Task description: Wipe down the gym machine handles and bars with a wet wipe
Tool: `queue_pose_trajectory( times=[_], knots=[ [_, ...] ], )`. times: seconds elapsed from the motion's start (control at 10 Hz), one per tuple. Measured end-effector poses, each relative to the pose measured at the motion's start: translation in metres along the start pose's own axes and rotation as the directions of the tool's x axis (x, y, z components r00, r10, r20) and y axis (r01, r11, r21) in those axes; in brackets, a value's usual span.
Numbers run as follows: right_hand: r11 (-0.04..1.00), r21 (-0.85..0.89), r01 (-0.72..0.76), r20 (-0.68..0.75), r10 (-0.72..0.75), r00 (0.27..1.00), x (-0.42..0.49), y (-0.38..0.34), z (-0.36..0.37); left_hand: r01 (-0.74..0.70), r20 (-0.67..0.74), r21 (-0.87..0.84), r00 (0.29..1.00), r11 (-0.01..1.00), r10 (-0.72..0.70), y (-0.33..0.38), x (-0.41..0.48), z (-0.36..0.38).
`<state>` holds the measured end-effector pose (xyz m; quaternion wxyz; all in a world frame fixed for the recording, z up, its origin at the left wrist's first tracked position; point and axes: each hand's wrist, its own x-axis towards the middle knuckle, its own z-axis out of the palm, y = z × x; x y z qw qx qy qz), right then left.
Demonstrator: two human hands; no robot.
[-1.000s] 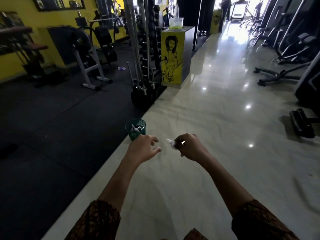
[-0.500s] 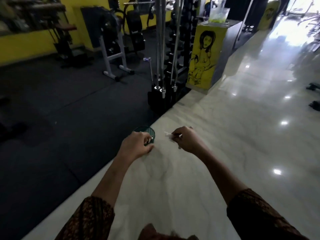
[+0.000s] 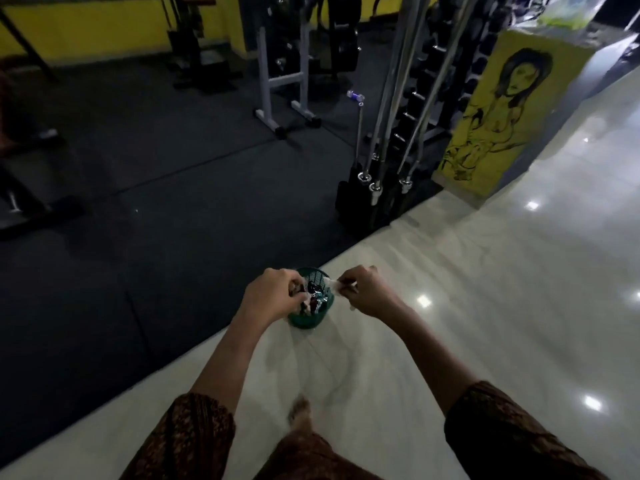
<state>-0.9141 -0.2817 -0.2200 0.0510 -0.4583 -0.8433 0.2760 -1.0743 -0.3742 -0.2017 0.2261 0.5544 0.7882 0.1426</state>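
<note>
White wet wipe [image 3: 331, 283] sits pinched in the right hand [image 3: 369, 296], beside the green bin [image 3: 306, 322] on the pale floor [image 3: 485, 306]; left hand [image 3: 272, 296] curls over the bin's rim, its grip unclear.

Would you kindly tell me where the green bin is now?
In the head view, the green bin stands on the pale floor beside the dark mat, below the left hand and right hand.
</note>
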Motion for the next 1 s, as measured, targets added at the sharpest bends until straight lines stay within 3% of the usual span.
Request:
queue_pose_trajectory(
  times=[0.2,0.5,0.6,0.8,0.9,1.0],
  knots=[
    [1.0,-0.015,-0.004,0.092,0.005,0.996,0.111,0.006,0.001,0.09,0.035,0.061,0.995,0.994,-0.092,-0.015,0.1,-0.018],
    [0.995,-0.093,-0.02,0.276,0.045,0.96,0.244,0.029,0.04,0.324,0.065,0.009,0.944,0.946,-0.323,-0.059,0.204,0.0],
    [0.988,-0.136,0.069,0.418,-0.006,0.908,0.297,0.042,0.065,0.46,0.072,-0.046,0.887,0.887,-0.456,-0.076,0.239,0.009],
    [0.97,-0.139,0.202,0.63,-0.071,0.773,0.347,0.064,0.102,0.578,0.057,-0.114,0.816,0.808,-0.575,-0.1,0.271,0.025],
    [0.955,-0.157,0.25,0.686,-0.076,0.723,0.363,0.072,0.114,0.634,0.055,-0.147,0.772,0.759,-0.634,-0.106,0.277,0.035],
    [0.963,-0.158,0.217,0.695,-0.048,0.717,0.377,0.074,0.123,0.691,0.05,-0.181,0.717,0.7,-0.695,-0.111,0.274,0.047]
  ],
)
